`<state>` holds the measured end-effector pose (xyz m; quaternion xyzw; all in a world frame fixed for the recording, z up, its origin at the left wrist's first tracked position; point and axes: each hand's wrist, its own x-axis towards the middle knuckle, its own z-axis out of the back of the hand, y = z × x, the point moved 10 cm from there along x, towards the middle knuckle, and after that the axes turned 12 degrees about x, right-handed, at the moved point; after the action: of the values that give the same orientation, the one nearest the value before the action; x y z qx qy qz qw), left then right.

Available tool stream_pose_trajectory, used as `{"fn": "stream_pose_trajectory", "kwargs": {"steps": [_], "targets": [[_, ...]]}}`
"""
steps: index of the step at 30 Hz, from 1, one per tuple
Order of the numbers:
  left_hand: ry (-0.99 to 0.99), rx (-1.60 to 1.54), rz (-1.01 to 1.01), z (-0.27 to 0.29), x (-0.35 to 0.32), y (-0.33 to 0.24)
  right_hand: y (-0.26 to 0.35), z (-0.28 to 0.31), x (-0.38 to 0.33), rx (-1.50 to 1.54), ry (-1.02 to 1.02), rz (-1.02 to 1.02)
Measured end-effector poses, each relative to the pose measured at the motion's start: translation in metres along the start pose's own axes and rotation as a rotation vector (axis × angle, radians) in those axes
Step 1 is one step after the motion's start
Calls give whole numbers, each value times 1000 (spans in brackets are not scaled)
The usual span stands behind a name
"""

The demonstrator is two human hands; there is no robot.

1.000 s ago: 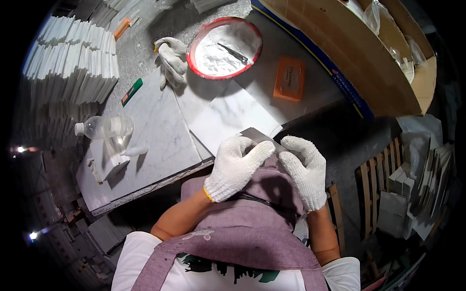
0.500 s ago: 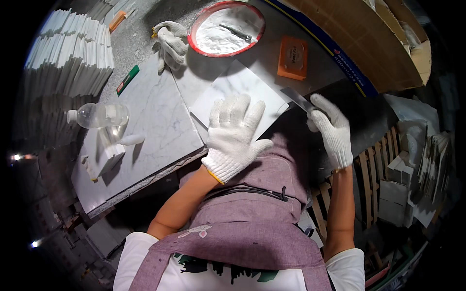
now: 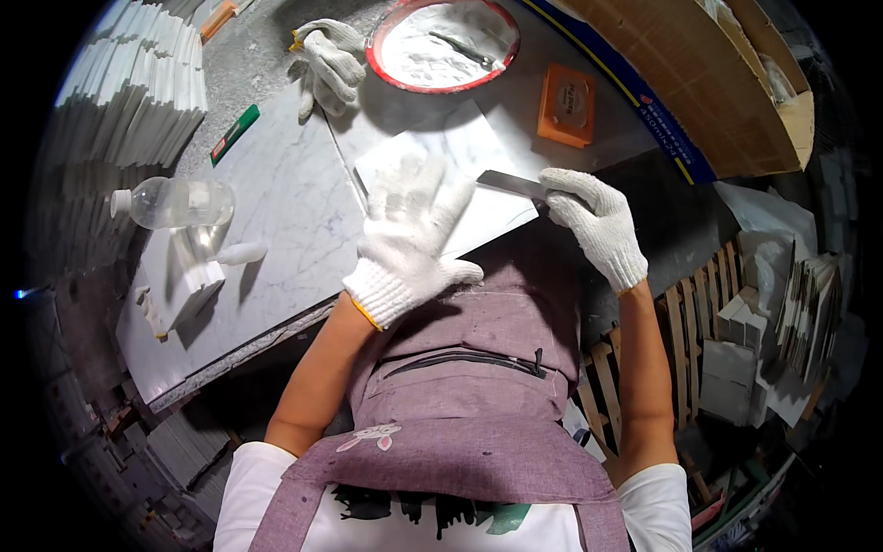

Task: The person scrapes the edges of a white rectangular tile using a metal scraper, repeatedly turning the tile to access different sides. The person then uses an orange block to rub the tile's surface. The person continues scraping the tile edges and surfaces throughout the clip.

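Note:
My left hand (image 3: 405,244), in a white knit glove, lies flat with fingers spread over a white marble-patterned tile (image 3: 497,221). In my gloved right hand (image 3: 596,225) is a flat metal scraper blade (image 3: 511,185), pinched between thumb and fingers. The blade points left over the tile's right part, close to my left fingertips; whether it touches the surface, I cannot tell. Part of the tile is hidden under my left hand. Beyond it stands a red-rimmed bowl (image 3: 440,89) of white powder or paste, with a dark-handled tool lying in it.
An orange box (image 3: 566,106) sits right of the bowl, near a large cardboard carton (image 3: 681,74). Spare gloves (image 3: 328,74), a green box (image 3: 235,135) and a clear bottle (image 3: 179,203) lie on the left. Stacked tiles (image 3: 138,83) rise far left; wooden pallet slats (image 3: 681,322) are low right.
My right hand has brought the blade leftward over the tile, its angle now flatter. My left hand has shifted left and slightly toward me across the tile, still spread.

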<state>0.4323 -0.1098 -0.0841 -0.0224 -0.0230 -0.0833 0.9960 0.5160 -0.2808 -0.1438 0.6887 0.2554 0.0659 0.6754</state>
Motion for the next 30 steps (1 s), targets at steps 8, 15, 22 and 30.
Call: {"fn": "stream_pose_trajectory", "kwargs": {"steps": [8, 15, 22, 30], "targets": [[-43, -6, 18, -5, 4, 7, 17, -12, 8, -240, 113, 120], [-101, -28, 48, -5, 4, 10, 33, -25, 7, -337, 140, 212], [-131, -29, 50, -2, 4, 10, 40, -30, 7, -430, 139, 294], [-132, -68, 67, -4, 4, 12, 38, -35, 3, -546, 167, 306]]}}
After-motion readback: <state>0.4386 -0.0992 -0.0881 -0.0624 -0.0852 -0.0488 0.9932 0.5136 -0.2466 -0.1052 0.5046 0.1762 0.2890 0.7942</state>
